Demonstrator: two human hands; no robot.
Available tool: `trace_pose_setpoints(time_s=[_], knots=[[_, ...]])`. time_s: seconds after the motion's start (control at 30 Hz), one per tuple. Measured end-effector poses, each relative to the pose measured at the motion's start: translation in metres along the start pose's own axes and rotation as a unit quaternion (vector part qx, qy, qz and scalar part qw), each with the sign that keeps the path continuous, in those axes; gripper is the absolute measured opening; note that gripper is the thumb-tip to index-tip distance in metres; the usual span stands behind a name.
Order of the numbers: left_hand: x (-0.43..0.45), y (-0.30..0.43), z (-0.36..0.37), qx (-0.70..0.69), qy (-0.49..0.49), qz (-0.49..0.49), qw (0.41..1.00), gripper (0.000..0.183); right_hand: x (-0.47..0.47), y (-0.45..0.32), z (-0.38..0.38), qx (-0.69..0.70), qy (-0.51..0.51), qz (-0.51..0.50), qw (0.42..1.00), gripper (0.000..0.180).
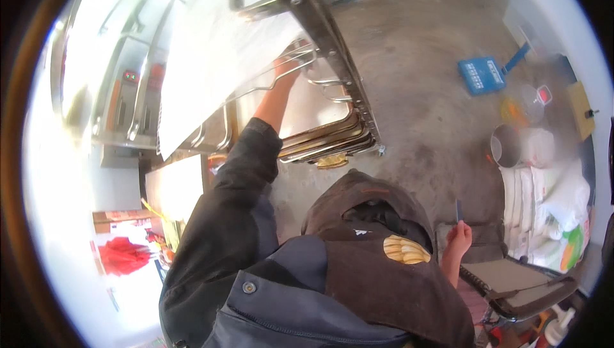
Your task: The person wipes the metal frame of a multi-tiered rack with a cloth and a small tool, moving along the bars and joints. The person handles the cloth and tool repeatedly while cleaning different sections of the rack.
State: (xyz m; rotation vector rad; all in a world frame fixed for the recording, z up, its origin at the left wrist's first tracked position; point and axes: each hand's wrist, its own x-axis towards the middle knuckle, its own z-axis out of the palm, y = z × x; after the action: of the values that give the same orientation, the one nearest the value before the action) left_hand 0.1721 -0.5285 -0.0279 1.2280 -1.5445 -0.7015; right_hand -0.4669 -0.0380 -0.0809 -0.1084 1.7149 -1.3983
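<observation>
My left arm reaches into a metal tray rack [331, 53] at the upper middle. Wire supports and a white sheet [216, 55] on an upper level partly cover my left hand [288, 62]. It is over a shiny metal baking tray [316, 103], and whether the fingers grip anything is hidden. Several more trays [331, 144] are stacked below that one. Low at my right side, my right hand [459, 238] holds a narrow, flat blue-grey tool [459, 210] pointing away from me. The tool's exact kind is unclear. My brown apron [374, 276] fills the lower middle.
A folding chair [508, 273] stands just right of my right hand. Behind it are stacked white sacks [527, 209] and a round metal container [506, 146]. A blue dustpan [482, 75] lies on the concrete floor [407, 84]. At left is a bright worktop [175, 187].
</observation>
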Motion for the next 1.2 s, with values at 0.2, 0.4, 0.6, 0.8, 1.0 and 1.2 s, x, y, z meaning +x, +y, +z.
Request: trace_pose_setpoints(time_s=[0.2, 0.4, 0.6, 0.8, 1.0, 1.2], knots=[[-0.068, 0.233, 0.045, 0.048, 0.108, -0.147, 0.982, 0.012, 0.041, -0.036, 0.047, -0.056, -0.106, -0.031, 0.992, 0.018], [-0.121, 0.252, 0.057, -0.007, 0.141, -0.078, 0.987, 0.031, 0.057, -0.048, 0.078, -0.084, -0.187, -0.052, 0.977, 0.018], [-0.155, 0.302, 0.068, 0.043, 0.105, -0.145, 0.983, 0.034, 0.046, -0.049, 0.088, -0.099, -0.221, -0.047, 0.969, 0.017], [-0.227, 0.317, 0.104, -0.270, -0.098, -0.215, 0.933, 0.041, 0.030, -0.052, 0.088, -0.106, -0.212, -0.048, 0.970, 0.018], [-0.247, 0.322, 0.137, -0.280, 0.081, -0.234, 0.927, 0.039, 0.022, -0.052, 0.081, -0.101, -0.198, -0.045, 0.974, 0.019], [-0.207, 0.320, 0.111, -0.199, 0.288, -0.201, 0.915, 0.038, 0.025, -0.050, 0.081, -0.096, -0.203, -0.047, 0.973, 0.018]])
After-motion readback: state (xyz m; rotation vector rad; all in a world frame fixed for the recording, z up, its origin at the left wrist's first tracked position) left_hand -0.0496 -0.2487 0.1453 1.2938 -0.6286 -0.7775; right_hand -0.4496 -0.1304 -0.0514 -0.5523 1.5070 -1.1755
